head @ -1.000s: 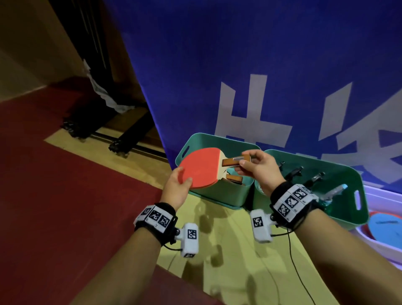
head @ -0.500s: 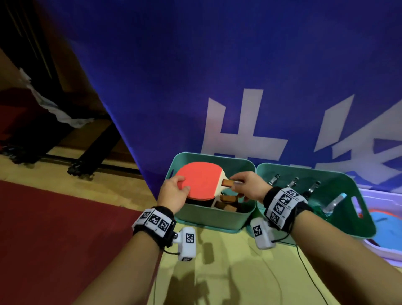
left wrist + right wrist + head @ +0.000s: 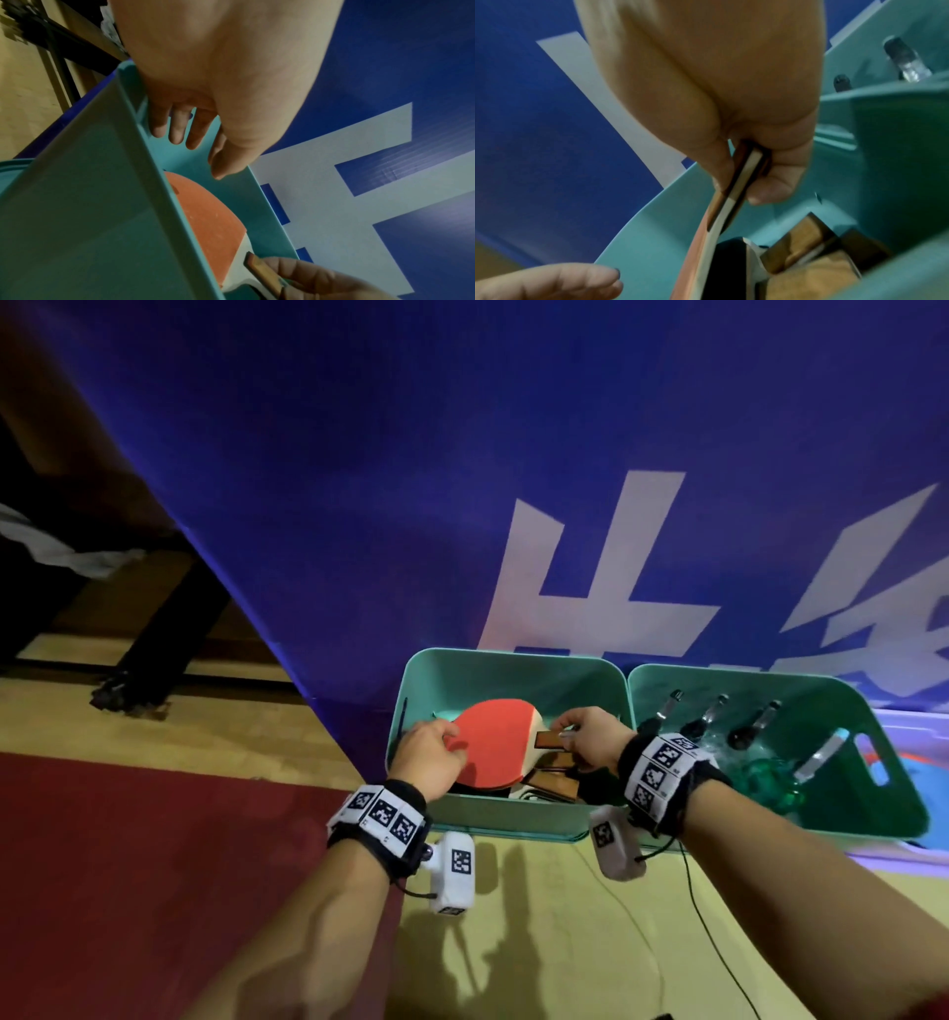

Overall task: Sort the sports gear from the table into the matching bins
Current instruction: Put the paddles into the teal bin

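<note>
A red-faced table tennis paddle (image 3: 493,742) lies tilted inside the left teal bin (image 3: 513,655), on top of other paddles' wooden handles (image 3: 552,780). My right hand (image 3: 565,734) pinches its wooden handle (image 3: 741,174) between thumb and fingers. My left hand (image 3: 441,748) hovers at the blade's left edge. In the left wrist view its fingers (image 3: 180,130) hang relaxed above the red blade (image 3: 205,213) and hold nothing. Both hands are over the bin's front half.
A second teal bin (image 3: 770,674) stands to the right with several dark-handled items (image 3: 711,713) in it. A blue banner (image 3: 462,480) rises right behind both bins. A pale tray (image 3: 919,716) sits at far right. A red mat (image 3: 128,865) covers the floor on the left.
The paddle has come down from above the bin's front rim into the bin. My left hand has loosened from the blade's edge. The right hand keeps the handle.
</note>
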